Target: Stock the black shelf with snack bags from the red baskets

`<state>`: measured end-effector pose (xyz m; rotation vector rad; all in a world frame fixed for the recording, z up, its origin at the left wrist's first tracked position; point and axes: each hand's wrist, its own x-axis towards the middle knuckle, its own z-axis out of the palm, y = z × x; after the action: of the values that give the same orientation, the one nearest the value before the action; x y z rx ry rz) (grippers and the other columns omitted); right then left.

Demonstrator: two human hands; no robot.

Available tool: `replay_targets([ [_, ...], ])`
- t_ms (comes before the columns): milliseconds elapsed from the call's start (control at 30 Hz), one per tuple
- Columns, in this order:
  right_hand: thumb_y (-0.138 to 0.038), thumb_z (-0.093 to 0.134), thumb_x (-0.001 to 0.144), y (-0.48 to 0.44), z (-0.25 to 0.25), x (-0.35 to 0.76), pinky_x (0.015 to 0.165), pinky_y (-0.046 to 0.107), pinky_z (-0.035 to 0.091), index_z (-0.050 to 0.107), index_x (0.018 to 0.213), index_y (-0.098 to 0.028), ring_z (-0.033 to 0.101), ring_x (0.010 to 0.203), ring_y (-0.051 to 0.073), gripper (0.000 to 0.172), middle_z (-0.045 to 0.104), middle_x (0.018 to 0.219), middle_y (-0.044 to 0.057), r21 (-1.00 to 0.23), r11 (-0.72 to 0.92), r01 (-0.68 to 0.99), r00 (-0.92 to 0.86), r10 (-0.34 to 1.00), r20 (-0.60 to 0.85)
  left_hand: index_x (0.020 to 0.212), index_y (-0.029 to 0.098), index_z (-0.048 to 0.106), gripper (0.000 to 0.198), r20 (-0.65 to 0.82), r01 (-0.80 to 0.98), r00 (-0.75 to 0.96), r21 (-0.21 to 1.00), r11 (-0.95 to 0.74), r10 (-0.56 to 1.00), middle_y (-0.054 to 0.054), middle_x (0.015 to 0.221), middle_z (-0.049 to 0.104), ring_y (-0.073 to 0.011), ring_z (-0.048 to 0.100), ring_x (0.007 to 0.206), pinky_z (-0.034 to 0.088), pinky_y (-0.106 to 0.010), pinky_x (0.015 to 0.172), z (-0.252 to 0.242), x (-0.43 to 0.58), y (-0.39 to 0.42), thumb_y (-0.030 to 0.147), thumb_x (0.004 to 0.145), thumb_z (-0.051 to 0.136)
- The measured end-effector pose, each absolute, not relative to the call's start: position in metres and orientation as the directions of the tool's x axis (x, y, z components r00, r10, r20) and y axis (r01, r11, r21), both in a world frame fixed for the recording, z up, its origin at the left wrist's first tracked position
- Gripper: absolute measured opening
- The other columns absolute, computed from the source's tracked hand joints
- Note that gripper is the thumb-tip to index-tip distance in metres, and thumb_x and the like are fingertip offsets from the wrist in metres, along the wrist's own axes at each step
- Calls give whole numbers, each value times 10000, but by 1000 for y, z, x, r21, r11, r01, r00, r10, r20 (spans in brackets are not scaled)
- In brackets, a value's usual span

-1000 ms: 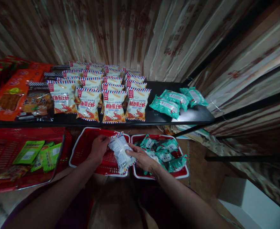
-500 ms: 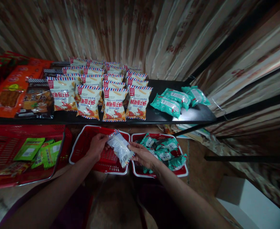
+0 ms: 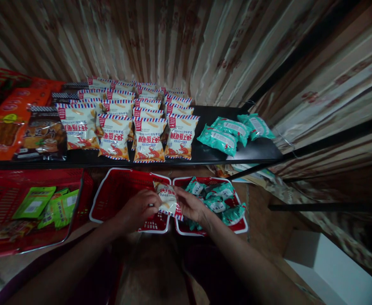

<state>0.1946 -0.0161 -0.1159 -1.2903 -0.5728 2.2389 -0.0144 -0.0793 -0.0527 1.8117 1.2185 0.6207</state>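
Note:
Above the gap between two red baskets I hold a small white snack bag [image 3: 168, 198] with a striped edge, its printed front facing up. My right hand [image 3: 192, 206] grips its right side, thumb on top. At its left edge is my left hand [image 3: 141, 208], fingers curled and closed against the bag. The red basket [image 3: 100, 201] under my left hand has a white rim. In the right-hand red basket [image 3: 242, 224] lie several teal packets [image 3: 220, 192], partly hidden by my right hand.
On a black shelf [image 3: 236, 161], rows of matching snack bags [image 3: 149, 140] stand beside several teal packs [image 3: 219, 140]. Brown potato-slice bags [image 3: 44, 133] and orange packs [image 3: 6, 123] are leftward. A red basket [image 3: 78, 220] holds green packets [image 3: 35, 202]. A white box [image 3: 334, 264] sits right.
The snack bag has been turned over, from its back to its printed front, and its striped edge now points toward me. My left hand has moved slightly right and down.

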Motion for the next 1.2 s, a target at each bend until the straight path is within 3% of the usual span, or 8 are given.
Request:
replay_targets([
  [167, -173, 774, 631, -16, -123, 192, 521, 231, 520, 533, 833, -218, 533, 459, 77, 318, 591, 567, -84, -557, -781, -282, -382, 624, -682, 746, 184, 544, 162, -116, 603, 433, 774, -191, 894, -48, 956, 596, -154, 545, 938, 435, -280, 878, -70, -26, -78, 130, 825, 412],
  [333, -136, 801, 553, -16, -119, 190, 617, 271, 540, 539, 903, -247, 639, 648, 124, 451, 688, 761, -48, -582, -745, -326, -327, 667, -670, 737, 173, 543, 213, -237, 737, 493, 624, -258, 837, -50, 933, 551, -130, 534, 772, 453, -250, 739, -89, -20, -86, 155, 883, 389],
  [500, -158, 804, 543, -15, -114, 189, 669, 299, 539, 562, 887, -242, 650, 720, 145, 430, 698, 814, -37, -611, -712, -345, -306, 701, -644, 788, 174, 563, 213, -249, 813, 475, 490, -313, 844, -62, 964, 540, -145, 535, 804, 452, -264, 743, -87, -15, -88, 181, 900, 383],
  [667, -152, 792, 559, -14, -112, 187, 687, 296, 542, 559, 879, -230, 647, 731, 140, 404, 695, 807, -36, -625, -696, -352, -286, 716, -637, 826, 169, 562, 193, -298, 874, 391, 417, -250, 871, -72, 951, 541, -153, 546, 756, 459, -278, 705, -82, -18, -85, 167, 887, 379],
  [833, -126, 759, 588, -12, -112, 189, 687, 323, 554, 527, 822, -216, 645, 679, 134, 341, 687, 779, -31, -606, -721, -335, -282, 691, -666, 841, 163, 570, 198, -294, 867, 288, 485, -117, 911, -89, 969, 546, -136, 540, 676, 456, -267, 638, -82, -28, -76, 124, 859, 377],
  [1000, -82, 731, 596, -15, -108, 191, 825, 410, 539, 539, 930, -203, 680, 782, 163, 404, 703, 833, -7, -553, -800, -234, -409, 597, -690, 760, 172, 580, 156, -134, 711, 27, 699, 75, 991, -78, 900, 584, -190, 571, 837, 471, -334, 810, -82, -40, -65, 124, 809, 441],
  [1100, -66, 728, 585, -20, -106, 189, 854, 417, 535, 564, 907, -177, 684, 818, 173, 378, 712, 850, 12, -515, -845, -146, -501, 512, -698, 801, 174, 608, 149, -192, 558, -181, 787, 261, 965, -79, 931, 629, -214, 580, 936, 434, -365, 912, -85, -44, -59, 111, 767, 478],
  [1200, -38, 729, 565, -27, -110, 184, 846, 403, 545, 575, 853, -174, 686, 808, 172, 354, 715, 833, 8, -471, -870, -144, -496, 476, -726, 945, 160, 610, 202, -279, 447, -272, 811, 377, 921, -96, 1022, 650, -220, 592, 993, 420, -370, 947, -91, -44, -55, 148, 791, 480],
])
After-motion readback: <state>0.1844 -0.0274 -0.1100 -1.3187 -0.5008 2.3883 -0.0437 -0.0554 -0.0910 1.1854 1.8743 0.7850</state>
